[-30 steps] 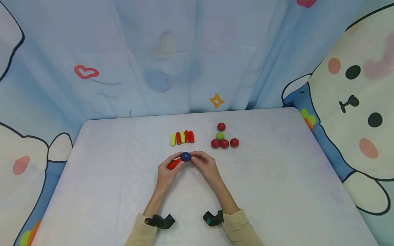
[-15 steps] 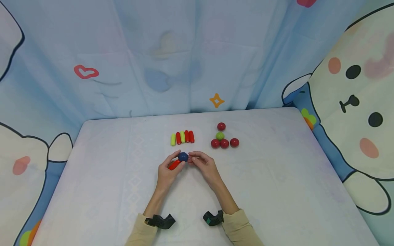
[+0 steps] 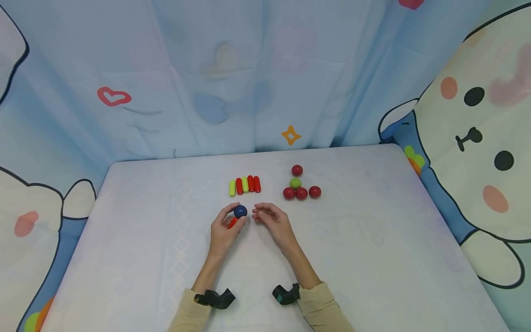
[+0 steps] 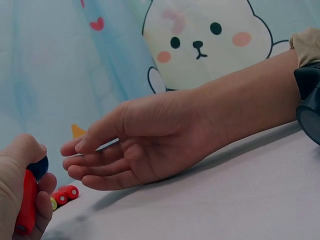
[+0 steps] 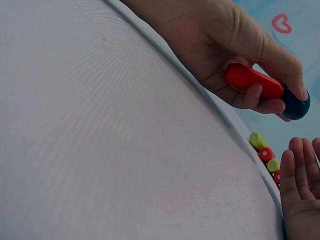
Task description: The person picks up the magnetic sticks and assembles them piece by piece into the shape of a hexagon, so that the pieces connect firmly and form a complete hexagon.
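My left hand (image 3: 221, 234) holds a red stick-shaped handle (image 5: 254, 81) with a dark blue ball (image 3: 240, 211) at its end. The thumb presses on the ball, and the other fingers curl round the handle, as the right wrist view shows. Just to the right, my right hand (image 3: 280, 228) is raised with loosely bent fingers and nothing between them. A small gap separates its fingertips from the blue ball. In the left wrist view, the left hand covers part of the handle and most of the ball.
Beyond the hands, several red and lime-green sticks (image 3: 245, 185) lie side by side in a row. Right of them are several dark red balls (image 3: 301, 193) and a green ball (image 3: 295, 183). A white cloth covers the table (image 3: 373, 240); a blue curtain (image 3: 186, 92) hangs behind it.
The blue ball and red handle have moved left in my left hand, away from the right fingertips. My right fingers, earlier at the ball, have let go and are now apart from it.
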A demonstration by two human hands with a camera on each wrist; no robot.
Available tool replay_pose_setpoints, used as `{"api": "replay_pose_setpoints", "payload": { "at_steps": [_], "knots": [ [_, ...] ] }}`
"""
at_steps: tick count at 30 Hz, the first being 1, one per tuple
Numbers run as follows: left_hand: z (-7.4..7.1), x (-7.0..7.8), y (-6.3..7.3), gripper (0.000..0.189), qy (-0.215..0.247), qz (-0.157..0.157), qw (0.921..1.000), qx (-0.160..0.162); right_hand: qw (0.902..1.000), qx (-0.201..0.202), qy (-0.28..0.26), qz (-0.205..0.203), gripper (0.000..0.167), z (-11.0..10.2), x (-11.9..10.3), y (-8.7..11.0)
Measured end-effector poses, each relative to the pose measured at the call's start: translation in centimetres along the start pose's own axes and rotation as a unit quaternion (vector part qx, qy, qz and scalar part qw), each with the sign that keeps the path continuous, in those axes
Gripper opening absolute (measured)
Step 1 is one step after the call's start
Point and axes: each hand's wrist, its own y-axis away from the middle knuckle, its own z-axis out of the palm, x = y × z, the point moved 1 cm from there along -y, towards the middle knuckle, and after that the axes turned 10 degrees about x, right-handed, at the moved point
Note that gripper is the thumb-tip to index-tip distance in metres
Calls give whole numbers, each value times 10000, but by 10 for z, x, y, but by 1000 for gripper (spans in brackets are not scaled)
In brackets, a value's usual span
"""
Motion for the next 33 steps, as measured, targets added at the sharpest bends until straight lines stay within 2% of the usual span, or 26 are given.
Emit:
{"api": "replay_pose_setpoints", "payload": {
  "at_steps": [5, 7, 12, 16, 19, 23, 28, 30, 33],
  "knots": [
    [1, 23, 9, 46, -7, -100, 9999, -37, 9997, 66, 193, 100, 25, 0, -1, 1],
    [1, 22, 9, 46, -99, -145, 9998, -7, 9995, 74, 279, 143, 25, 0, -3, 1],
    [1, -1, 3, 46, -180, -168, 9997, 85, 9990, 122, 431, 74, 26, 0, -2, 1],
    [-1, 0, 3, 44, -254, -74, 9995, 186, 9980, 181, 607, -33, 27, 3, 0, -3],
    [-8, 4, 0, 43, -452, -28, 9987, 223, 9948, 375, 929, -190, 27, 7, 0, -11],
    [-19, 8, -9, 41, -669, 83, 9976, 122, 9832, 719, 1577, -574, 28, 11, -3, -24],
    [-32, 8, -21, 40, -534, 232, 9983, 67, 9610, 776, 2396, -1142, 42, 13, -17, -43],
    [-35, 7, -24, 40, -390, 145, 9991, 58, 9521, 737, 2721, -1181, 50, 13, -21, -50],
    [-38, 4, -25, 42, -128, -85, 9999, 66, 9415, 568, 3179, -962, 58, 13, -22, -60]
  ]
}}
